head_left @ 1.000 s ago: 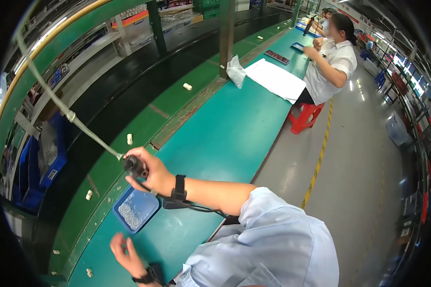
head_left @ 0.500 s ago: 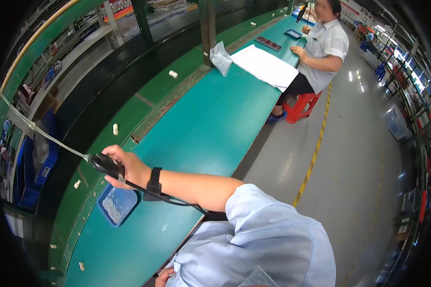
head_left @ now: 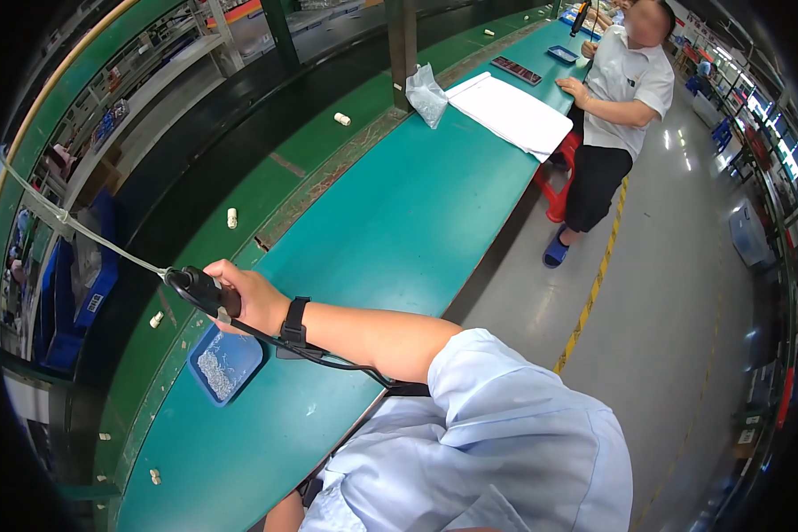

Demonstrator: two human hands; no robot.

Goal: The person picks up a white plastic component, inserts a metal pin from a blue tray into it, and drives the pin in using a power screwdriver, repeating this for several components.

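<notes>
My right hand (head_left: 246,297) reaches across the bench with its fingers wrapped round a black corded hand tool (head_left: 206,293), shaped like an electric screwdriver. A pale cord (head_left: 115,245) runs from the tool's end up to the left. Round my right wrist sits a black strap (head_left: 294,324), and a black cable (head_left: 350,365) trails along the forearm. Just below the hand lies a blue tray (head_left: 255,359) with a heap of small silvery parts (head_left: 215,372). Of my left arm (head_left: 284,514) only a bit of skin shows at the lower edge; its fingers are hidden.
The green bench (head_left: 372,222) runs away to the upper right. White sheets (head_left: 510,115), a plastic bag (head_left: 427,96) and a dark red tray (head_left: 516,71) lie farther along it. A co-worker (head_left: 629,97) sits there on a red stool (head_left: 557,191). Small white pieces (head_left: 232,218) stand on the green strip.
The whole view has shifted slightly. The co-worker's legs have swung out toward the aisle. My right hand keeps its grip on the tool; my left fingers have slipped from sight.
</notes>
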